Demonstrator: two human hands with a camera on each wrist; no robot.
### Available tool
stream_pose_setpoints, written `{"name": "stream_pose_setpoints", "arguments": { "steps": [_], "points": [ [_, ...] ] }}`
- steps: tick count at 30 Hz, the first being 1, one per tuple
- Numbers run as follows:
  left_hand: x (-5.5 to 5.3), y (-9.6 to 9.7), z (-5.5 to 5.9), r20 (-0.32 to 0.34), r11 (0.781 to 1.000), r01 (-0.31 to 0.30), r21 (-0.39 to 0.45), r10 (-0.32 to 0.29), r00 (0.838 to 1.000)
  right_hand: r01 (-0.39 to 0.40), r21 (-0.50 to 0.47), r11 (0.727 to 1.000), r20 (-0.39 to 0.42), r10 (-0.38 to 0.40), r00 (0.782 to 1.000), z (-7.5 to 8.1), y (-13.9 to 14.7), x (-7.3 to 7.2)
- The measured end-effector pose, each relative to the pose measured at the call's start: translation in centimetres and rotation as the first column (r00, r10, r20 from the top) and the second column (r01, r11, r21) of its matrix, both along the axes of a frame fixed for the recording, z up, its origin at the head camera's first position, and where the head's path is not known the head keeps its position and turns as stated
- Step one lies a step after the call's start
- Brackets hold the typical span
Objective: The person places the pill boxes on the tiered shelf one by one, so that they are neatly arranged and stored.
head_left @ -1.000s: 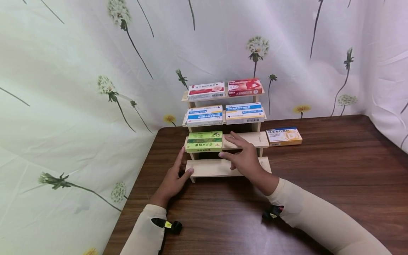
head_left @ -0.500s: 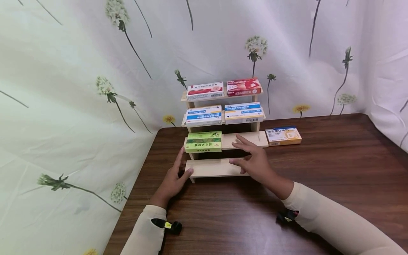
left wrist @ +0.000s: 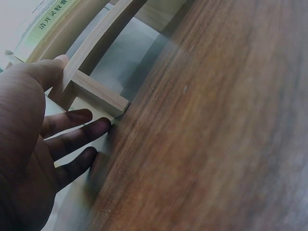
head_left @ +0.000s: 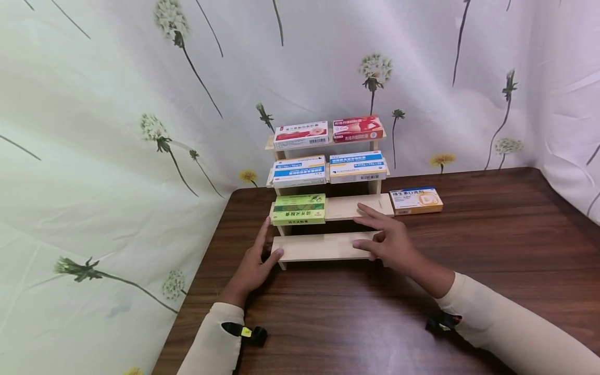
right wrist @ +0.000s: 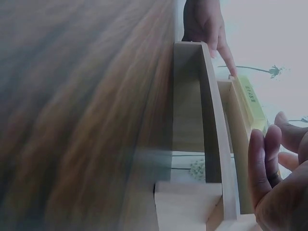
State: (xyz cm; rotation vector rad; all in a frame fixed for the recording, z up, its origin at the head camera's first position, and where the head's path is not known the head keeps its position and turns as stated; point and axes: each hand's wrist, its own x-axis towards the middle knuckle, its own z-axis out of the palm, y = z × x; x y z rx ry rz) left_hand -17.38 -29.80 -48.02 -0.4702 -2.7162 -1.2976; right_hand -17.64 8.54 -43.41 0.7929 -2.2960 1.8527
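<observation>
A stepped wooden rack carries medicine boxes. A green box lies at the left of its third step. My left hand stands at the rack's left end; its thumb rests at the lowest step's corner and its index finger reaches up near the green box. In the left wrist view the other fingers are extended and hold nothing. My right hand hovers over the right part of the lowest step, fingers loosely bent, nothing between them. To its upper right, a white and orange box sits beside the rack.
Two blue and white boxes lie on the second step. On the top step are a white and red box and a red box. A dandelion-print cloth hangs behind the brown wooden table.
My right hand has moved right and slightly down, away from the green box, uncovering more of the third step. My left hand has stayed at the rack's left end.
</observation>
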Motion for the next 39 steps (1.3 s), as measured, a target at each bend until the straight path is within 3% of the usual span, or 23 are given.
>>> {"name": "stream_pose_setpoints", "arguments": {
  "steps": [10, 18, 25, 31, 39],
  "points": [
    [0.1, 0.0, 0.1, 0.011, 1.0, 0.001, 0.006, -0.001, 1.0, 0.033, -0.026, 0.999, -0.129, -0.036, 0.991, 0.1, 2.0, 0.1],
    [0.1, 0.0, 0.1, 0.004, 1.0, 0.001, 0.005, -0.001, 1.0, 0.075, -0.067, 0.995, -0.139, -0.083, 0.987, 0.2, 4.0, -0.3],
    [0.1, 0.1, 0.1, 0.01, 1.0, -0.003, 0.017, 0.002, 1.0, 0.15, -0.093, 0.984, -0.105, -0.16, 0.982, 0.3, 5.6, -0.7],
    [0.0, 0.1, 0.0, 0.008, 1.0, -0.005, 0.002, 0.005, 1.0, 0.158, -0.129, 0.979, -0.062, -0.167, 0.984, 0.3, 6.9, -1.0],
    [0.0, 0.1, 0.0, 0.011, 1.0, -0.017, 0.001, 0.017, 1.0, 0.251, -0.036, 0.967, 0.002, -0.251, 0.968, 0.8, 8.7, -1.7]
  ]
}}
